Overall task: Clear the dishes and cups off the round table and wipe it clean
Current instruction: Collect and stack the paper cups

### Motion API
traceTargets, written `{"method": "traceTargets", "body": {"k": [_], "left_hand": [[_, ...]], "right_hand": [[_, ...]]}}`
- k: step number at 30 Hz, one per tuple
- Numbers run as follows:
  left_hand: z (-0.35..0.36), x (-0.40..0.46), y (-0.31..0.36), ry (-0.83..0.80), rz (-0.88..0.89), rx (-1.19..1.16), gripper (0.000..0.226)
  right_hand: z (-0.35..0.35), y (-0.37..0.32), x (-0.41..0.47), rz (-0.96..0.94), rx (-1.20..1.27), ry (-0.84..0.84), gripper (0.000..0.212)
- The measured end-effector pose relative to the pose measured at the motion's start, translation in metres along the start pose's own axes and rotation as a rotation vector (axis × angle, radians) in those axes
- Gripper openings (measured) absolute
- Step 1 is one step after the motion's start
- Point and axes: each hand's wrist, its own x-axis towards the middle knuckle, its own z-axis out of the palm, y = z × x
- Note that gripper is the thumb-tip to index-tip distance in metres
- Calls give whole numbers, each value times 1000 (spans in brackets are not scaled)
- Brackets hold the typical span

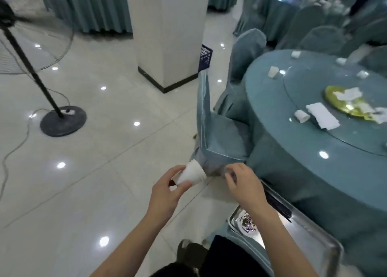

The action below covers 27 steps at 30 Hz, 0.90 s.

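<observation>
Left hand (165, 193) grips a stack of white paper cups (191, 174), tilted on its side with the rims pointing right and a dark brown bit showing at the base end. Stack is held over the glossy white tile floor (88, 193), left of the table. Right hand (243, 184) sits just beside the rims, fingers curled; can't tell if it pinches anything, motion blur there.

Round table with teal cloth (278, 117) is at right, with a glass turntable (345, 134) on top. On it: several single white paper cups, one lying on its side (301, 116) near a white paper napkin (322, 115), one upright (272, 71) farther back. Yellow-gold round plate (335, 100) carries crumpled white paper.

Teal-covered chair (217, 130) stands between the hands and the table. Steel tray (310, 237) is under the right forearm, black chopsticks (282, 210) lying on it. Black pedestal fan (62, 121) at left, white square pillar (169, 31) behind.
</observation>
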Motion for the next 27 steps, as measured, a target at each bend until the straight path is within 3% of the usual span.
{"method": "traceTargets", "body": {"k": [5, 16, 27], "left_hand": [[21, 103, 13, -156, 25, 45, 38], [86, 295, 61, -296, 40, 68, 39], [143, 474, 94, -572, 98, 102, 35]], "right_hand": [[9, 32, 61, 180, 6, 34, 22], [6, 87, 217, 374, 53, 83, 26], [2, 119, 342, 610, 44, 191, 28]]}}
